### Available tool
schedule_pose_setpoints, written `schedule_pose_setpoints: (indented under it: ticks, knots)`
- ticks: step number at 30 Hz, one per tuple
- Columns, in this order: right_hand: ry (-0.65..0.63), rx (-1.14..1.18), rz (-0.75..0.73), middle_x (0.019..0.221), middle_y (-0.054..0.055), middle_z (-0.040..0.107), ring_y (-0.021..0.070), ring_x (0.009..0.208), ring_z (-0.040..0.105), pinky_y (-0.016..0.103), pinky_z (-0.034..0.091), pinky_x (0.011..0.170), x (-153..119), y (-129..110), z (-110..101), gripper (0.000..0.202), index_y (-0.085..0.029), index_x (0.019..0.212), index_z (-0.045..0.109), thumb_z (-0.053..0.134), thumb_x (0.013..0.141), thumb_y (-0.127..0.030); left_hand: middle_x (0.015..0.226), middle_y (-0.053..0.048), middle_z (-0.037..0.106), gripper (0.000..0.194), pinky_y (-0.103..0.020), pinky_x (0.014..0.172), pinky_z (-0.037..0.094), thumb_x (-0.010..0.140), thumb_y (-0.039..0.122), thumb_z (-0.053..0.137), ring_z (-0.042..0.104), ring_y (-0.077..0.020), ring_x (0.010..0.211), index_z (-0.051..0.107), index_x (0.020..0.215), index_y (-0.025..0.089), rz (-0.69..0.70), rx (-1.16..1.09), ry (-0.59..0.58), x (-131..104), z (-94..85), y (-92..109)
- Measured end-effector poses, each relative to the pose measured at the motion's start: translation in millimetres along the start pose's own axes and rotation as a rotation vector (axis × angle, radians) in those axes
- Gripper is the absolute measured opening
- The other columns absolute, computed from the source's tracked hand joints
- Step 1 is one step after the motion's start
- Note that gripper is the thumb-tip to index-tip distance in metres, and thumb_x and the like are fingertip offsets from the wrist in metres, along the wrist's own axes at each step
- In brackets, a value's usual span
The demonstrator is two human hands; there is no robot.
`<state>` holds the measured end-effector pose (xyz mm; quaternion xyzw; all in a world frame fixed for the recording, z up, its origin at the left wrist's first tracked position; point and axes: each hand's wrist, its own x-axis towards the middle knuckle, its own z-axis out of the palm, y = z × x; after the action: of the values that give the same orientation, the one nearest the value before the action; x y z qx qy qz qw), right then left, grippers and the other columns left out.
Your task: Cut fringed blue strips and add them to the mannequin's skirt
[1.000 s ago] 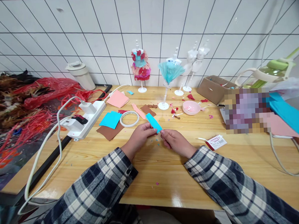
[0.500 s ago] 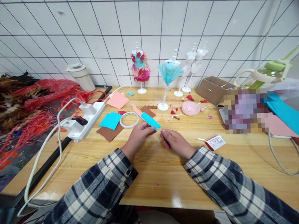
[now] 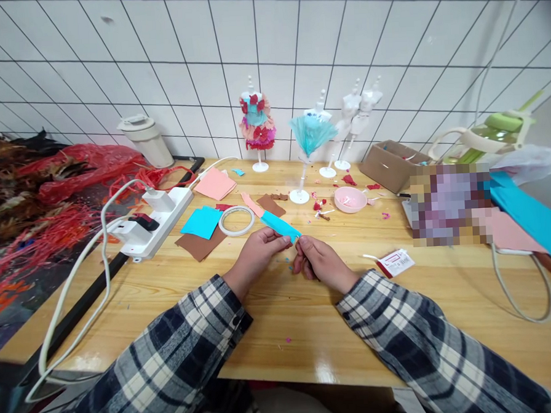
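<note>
My left hand (image 3: 261,256) is closed on a bright blue strip of crepe paper (image 3: 277,225), thumb on top, with the strip slanting away to the upper left. At the strip's near end the fingertips of my right hand (image 3: 322,259) pinch its corner. A tiny pale tip shows between those fingers; its kind is too small to make out. Just left of the strip lies a roll of white tape (image 3: 236,221). Beside the tape are blue paper squares (image 3: 201,223) on top of brown paper (image 3: 199,246).
A white power strip (image 3: 168,221) with plugs and looping cables lies left. Small mannequins on stands, one in a frilled paper dress (image 3: 258,121), line the tiled wall. A pink bowl (image 3: 350,200), cardboard box (image 3: 386,165) and label card (image 3: 395,263) are to the right.
My right fingers have come closer to my left hand and now pinch the blue strip's end. The thin stick-like piece seen between the hands earlier is mostly hidden.
</note>
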<state>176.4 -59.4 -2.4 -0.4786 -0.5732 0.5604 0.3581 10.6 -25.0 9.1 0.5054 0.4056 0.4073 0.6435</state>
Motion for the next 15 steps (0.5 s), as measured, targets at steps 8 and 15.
schedule_pose_setpoints:
  ticks: [8,15]
  knots:
    - [-0.002,-0.013,0.003,0.056,-0.002,0.062,0.0087,0.035,0.044,0.021,0.031,0.037,-0.8,-2.7,0.3,0.047,-0.023,0.076,0.040,0.031,0.090,-0.066,0.088,-0.006,0.074,0.036,-0.036,0.084,0.047,0.064,0.044,0.080,0.065,-0.0235,0.086,0.072,0.084,0.015,-0.028,0.030,-0.008,-3.6,2.3,4.5]
    - [0.004,-0.028,0.016,0.055,-0.003,0.061,0.0087,0.035,0.043,0.021,0.031,0.037,0.8,-1.5,-0.4,0.042,-0.022,0.077,0.041,0.032,0.092,-0.061,0.090,-0.006,0.073,0.035,-0.036,0.085,0.046,0.064,0.043,0.080,0.065,-0.0229,0.086,0.072,0.085,0.016,-0.030,0.022,-0.013,-4.7,2.6,5.1]
